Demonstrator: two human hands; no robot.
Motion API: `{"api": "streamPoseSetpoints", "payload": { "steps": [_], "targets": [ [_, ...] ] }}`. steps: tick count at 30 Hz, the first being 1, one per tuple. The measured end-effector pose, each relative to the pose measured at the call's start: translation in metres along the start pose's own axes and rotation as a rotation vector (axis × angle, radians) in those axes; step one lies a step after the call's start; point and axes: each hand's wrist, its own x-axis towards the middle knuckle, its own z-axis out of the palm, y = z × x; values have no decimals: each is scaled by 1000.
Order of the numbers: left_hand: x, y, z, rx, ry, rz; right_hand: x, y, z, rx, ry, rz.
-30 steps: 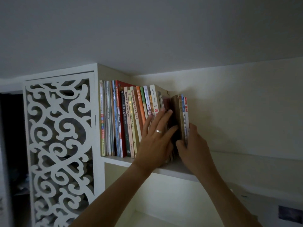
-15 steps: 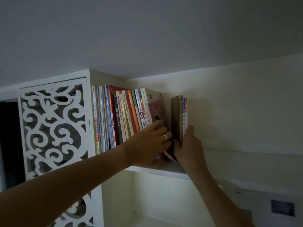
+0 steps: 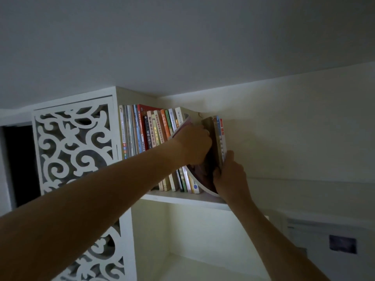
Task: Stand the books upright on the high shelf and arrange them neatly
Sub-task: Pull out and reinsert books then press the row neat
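At nine o'clock a white fretwork panel (image 3: 75, 147) with scrolling cut-outs fronts the cabinet, its inner side wall closing the left end of the high shelf (image 3: 182, 198). Just right of that wall, toward ten o'clock from the frame's centre, a row of books (image 3: 146, 130) stands upright on the shelf, spines outward in white, blue, red, black, cream, orange and green, the rightmost ones leaning slightly to the left. The left forearm rises from the seven o'clock corner across the lower part of this row, and the left hand (image 3: 193, 146) sits near the centre with fingers curled, reaching into the gap behind a thin, bowed soft-cover book (image 3: 199, 177) whose pale edge curves down to the shelf board; whether the fingers pinch it cannot be told, since they are hidden. Immediately at the hand's three o'clock stands a small upright group of books (image 3: 219, 138), a brown one with blue and red-and-white spines beside it. The right hand (image 3: 230, 175), coming up from five o'clock, grips the lower part of this group, thumb against its right face and fingers wrapped round its left.
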Motion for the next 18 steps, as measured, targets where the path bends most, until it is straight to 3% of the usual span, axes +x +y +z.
{"api": "streamPoseSetpoints", "payload": {
  "steps": [5, 11, 15, 18],
  "targets": [
    [25, 19, 16, 298, -126, -116, -2, -2, -2, -18, -16, -23],
    [35, 20, 12, 315, 4, -311, 1, 4, -3, 25, 43, 35],
    [31, 7, -11, 72, 65, -579, 3, 7, 0, 41, 89, 76],
    [29, -6, -13, -228, 187, -652, 4, 8, 2, 46, 105, 91]
  ]
}}
